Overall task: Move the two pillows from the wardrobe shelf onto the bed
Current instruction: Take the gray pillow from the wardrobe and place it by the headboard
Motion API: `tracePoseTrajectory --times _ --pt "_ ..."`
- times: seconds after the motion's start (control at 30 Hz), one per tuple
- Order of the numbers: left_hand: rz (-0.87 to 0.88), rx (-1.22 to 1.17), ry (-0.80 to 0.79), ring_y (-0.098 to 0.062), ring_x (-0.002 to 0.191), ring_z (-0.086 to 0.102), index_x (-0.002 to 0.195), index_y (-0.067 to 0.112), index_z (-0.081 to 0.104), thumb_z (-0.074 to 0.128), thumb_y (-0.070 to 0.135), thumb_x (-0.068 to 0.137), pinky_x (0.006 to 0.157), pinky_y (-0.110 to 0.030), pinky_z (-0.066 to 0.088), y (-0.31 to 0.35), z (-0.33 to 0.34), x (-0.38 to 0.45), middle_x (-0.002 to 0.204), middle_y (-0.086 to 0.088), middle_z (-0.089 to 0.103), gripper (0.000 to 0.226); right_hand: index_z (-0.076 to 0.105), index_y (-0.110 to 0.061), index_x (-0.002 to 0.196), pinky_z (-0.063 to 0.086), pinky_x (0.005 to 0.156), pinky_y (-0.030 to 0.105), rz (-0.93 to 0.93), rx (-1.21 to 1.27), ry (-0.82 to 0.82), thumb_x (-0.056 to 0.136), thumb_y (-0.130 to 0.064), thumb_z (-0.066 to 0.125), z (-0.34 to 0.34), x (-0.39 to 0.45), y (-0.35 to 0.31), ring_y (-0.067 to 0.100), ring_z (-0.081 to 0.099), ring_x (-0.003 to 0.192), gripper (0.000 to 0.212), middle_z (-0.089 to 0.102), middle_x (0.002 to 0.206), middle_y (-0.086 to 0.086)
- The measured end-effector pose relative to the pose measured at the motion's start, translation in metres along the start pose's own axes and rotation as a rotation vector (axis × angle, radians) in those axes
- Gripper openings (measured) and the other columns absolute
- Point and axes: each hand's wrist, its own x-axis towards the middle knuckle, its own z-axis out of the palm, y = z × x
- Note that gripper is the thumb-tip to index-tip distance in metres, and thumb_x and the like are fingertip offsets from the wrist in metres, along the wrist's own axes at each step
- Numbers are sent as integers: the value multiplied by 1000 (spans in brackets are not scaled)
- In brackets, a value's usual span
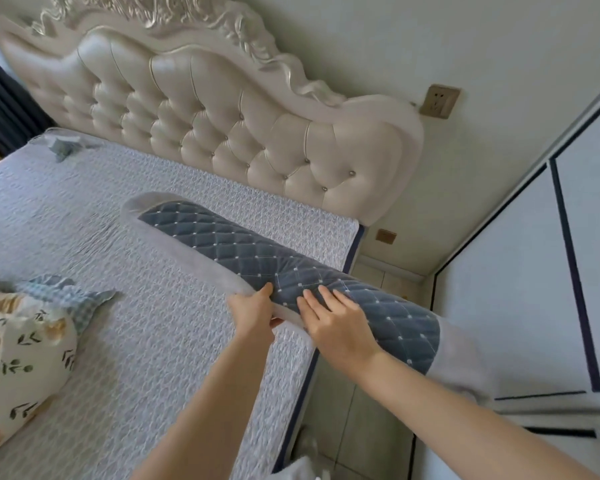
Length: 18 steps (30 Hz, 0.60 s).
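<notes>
A long pillow (222, 244) with a blue quilted top and grey border lies slantwise over the right side of the bed (146, 341), its near end hanging past the mattress edge. My left hand (253, 313) pinches its grey border from the bed side. My right hand (340, 327) rests flat on the blue quilted top, fingers spread. A second pillow (18, 351) with a white leaf-print cover and blue checked frill lies on the bed at the left edge of view.
A tufted cream headboard (222, 126) stands at the bed's far end. White wardrobe doors (534, 271) with dark trim are on the right, across a narrow strip of floor (361, 427). Wall sockets (439, 100) sit beside the headboard.
</notes>
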Motion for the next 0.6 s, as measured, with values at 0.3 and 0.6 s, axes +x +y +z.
tracePoseTrajectory --times 0.3,0.6 --pt "192 -106 -29 -19 74 55 95 16 57 65 7 91 63 -33 50 31 16 58 86 -4 55 12 64 -14 97 47 88 41 255 526 -246 100 -42 29 40 96 121 21 58 95 45 67 99 1" --pt "346 -231 -5 -16 77 63 85 35 71 72 13 87 69 -32 55 97 41 95 86 3 67 21 50 -2 131 37 101 36 446 758 -677 97 -56 22 166 222 231 33 51 120 70 53 136 18"
